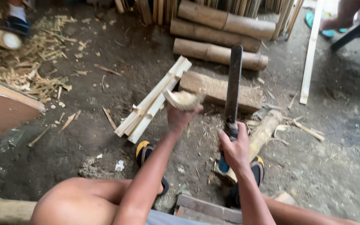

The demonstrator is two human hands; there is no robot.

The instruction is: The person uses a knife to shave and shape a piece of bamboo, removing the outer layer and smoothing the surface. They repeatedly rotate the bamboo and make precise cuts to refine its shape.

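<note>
The left hand (180, 117) is gripping a bamboo piece (183, 100) upright at centre, while the right hand (233, 148) is clenching a long knife (233, 85), blade pointing to twelve o'clock. A glancing chop risks slicing those fingers, being so near the blade.

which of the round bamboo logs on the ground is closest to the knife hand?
The short log lying by the right hand, beside the wooden block. It lies alone and slanted, while the other three logs are stacked farther away, beyond the block.
</note>
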